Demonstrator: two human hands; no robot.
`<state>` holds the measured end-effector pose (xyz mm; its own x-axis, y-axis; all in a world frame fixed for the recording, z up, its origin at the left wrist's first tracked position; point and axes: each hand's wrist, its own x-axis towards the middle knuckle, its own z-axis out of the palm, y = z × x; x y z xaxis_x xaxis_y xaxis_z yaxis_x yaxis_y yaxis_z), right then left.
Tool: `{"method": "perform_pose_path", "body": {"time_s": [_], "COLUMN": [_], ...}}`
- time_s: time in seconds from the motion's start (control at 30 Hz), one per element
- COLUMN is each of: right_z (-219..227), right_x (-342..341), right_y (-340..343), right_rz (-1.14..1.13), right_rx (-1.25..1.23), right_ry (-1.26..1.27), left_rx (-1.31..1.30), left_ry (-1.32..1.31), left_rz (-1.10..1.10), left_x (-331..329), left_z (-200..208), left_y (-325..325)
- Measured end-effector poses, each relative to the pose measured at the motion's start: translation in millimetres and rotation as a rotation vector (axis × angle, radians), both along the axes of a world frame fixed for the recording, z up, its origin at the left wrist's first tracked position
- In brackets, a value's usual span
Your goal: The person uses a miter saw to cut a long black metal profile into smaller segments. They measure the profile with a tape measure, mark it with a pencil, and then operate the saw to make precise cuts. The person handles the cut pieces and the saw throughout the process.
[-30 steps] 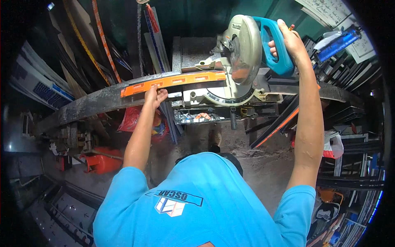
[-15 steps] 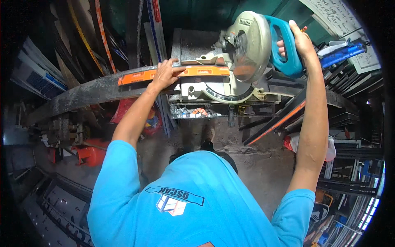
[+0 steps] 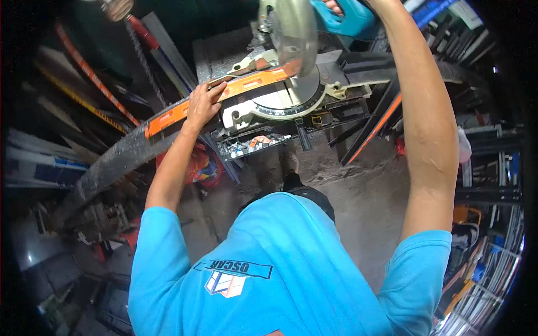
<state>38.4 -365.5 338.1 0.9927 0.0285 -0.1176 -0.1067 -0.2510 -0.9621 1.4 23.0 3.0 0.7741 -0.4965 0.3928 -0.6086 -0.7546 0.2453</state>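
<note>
A mitre saw (image 3: 288, 36) with a pale round guard and teal handle stands at the top centre, its blade area over a pale base with a curved scale. My right hand (image 3: 382, 4) is closed round the teal handle (image 3: 354, 21) and partly cut off by the upper edge. An orange spirit level (image 3: 252, 83) lies along the saw's fence, one end at the blade guard. My left hand (image 3: 204, 105) grips the level left of the saw, fingers over its top. Whether the blade touches the level is hidden by the guard.
A long grey curved-looking beam (image 3: 115, 162) extends left from the saw. Upright strips and boards (image 3: 98, 84) lean at the back left. An orange-edged dark bar (image 3: 375, 131) slants beside the stand. Racks of long metal profiles (image 3: 485, 280) line the right.
The view has shifted, so the saw and level appear farther up and left and tilted. My left hand still holds the level, my right hand the saw handle.
</note>
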Motion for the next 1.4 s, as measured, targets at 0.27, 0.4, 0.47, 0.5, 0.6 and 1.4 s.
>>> {"method": "perform_pose_path", "body": {"time_s": [0.27,0.4,0.47,0.5,0.6,1.4], "right_z": [-10,-14,-17,-17,-21,-19], "right_x": [12,14,16,16,17,20], "right_y": [1,-7,-10,-12,-18,-9], "right_rz": [-0.03,-0.012,-0.006,-0.004,-0.003,0.067], "right_rx": [0.068,0.08,0.075,0.072,0.063,-0.088], "right_ry": [0.027,-0.024,-0.051,-0.066,-0.102,-0.262], "left_rx": [0.034,-0.027,-0.026,-0.031,-0.02,-0.014], "left_ry": [0.149,0.11,0.146,0.162,0.16,0.165], "left_rz": [0.09,0.046,0.058,0.066,0.059,0.083], "left_x": [-2,1,2,2,-1,4], "left_z": [10,3,1,2,6,-3], "left_y": [-15,-10,-8,-11,-16,-10]}}
